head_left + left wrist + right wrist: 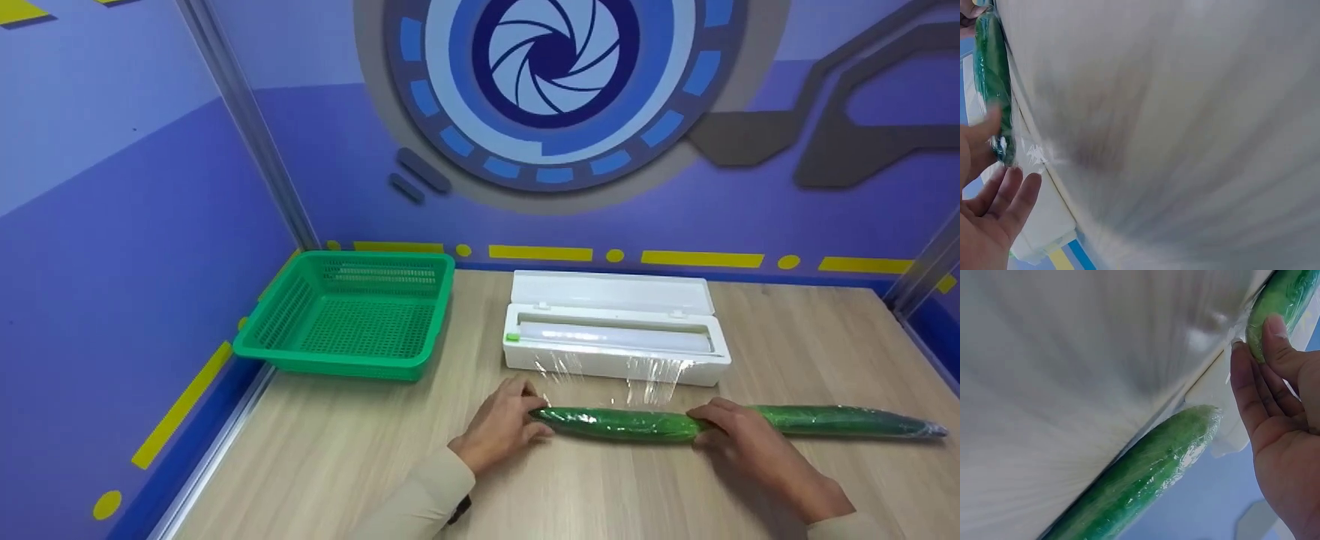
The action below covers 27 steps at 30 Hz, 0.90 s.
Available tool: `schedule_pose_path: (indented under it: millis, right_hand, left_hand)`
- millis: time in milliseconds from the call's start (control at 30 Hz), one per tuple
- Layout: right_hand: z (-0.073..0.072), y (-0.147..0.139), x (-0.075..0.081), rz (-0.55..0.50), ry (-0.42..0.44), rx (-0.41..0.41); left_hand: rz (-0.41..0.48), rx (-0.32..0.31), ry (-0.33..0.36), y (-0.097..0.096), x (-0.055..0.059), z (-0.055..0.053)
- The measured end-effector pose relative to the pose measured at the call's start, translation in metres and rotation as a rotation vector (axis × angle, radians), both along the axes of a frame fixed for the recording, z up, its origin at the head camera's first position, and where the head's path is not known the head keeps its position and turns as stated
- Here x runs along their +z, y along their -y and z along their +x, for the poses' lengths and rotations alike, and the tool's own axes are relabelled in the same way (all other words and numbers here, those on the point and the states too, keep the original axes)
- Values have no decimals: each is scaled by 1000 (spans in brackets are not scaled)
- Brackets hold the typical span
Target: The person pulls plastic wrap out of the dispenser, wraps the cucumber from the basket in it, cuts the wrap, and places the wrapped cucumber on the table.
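A green cucumber [611, 424] in clear film lies crosswise on the table near the front. My left hand [499, 426] holds its darker left tip, with the thumb on one side and the fingers on the other. At the paler right end, my right hand [754, 444] grips it between thumb and fingers, as the right wrist view shows. Clear cling film [660, 375] stretches from the front of a white dispenser box [611, 364] down to this cucumber. Just beyond my right hand lies a second wrapped cucumber [851, 421], partly hidden behind that hand.
The dispenser's lid [611, 291] is raised, showing the film roll [615, 336] and a small green slider [512, 337] at the left. A green plastic basket [431, 352] stands at the back left. Patterned panels [330, 150] border the wooden table [337, 465].
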State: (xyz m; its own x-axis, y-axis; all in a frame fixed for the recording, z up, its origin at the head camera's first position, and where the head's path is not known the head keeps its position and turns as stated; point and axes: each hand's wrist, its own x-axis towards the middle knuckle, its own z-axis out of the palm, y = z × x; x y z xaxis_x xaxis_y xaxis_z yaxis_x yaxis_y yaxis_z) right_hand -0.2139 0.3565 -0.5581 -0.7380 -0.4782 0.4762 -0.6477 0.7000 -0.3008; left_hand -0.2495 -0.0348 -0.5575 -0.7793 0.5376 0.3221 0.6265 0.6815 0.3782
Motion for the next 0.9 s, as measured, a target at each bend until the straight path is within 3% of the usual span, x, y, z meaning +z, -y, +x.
schedule_pose_path:
  millis: [100, 200, 367, 467, 567, 733, 833, 900]
  right_hand:
    - [1, 2, 3, 36, 9, -25]
    - [2, 1, 7, 64, 89, -39]
    - [1, -4, 8, 64, 119, 11]
    - [3, -3, 8, 86, 126, -7]
    - [8, 1, 10, 121, 199, -76]
    - [12, 8, 10, 93, 322, -169]
    - [12, 10, 9, 84, 328, -185]
    - [12, 11, 9, 106, 280, -184]
  left_hand:
    - [-13, 16, -13, -1, 1, -2]
    - [-10, 11, -31, -1, 0, -3]
    - [22, -32, -84, 1, 0, -5]
    - [46, -55, -103, 3, 0, -6]
    - [59, -66, -89, 4, 0, -6]
    - [63, -65, -50, 4, 0, -5]
    - [56, -62, -29, 5, 1, -6]
    - [58, -61, -12, 6, 2, -7]
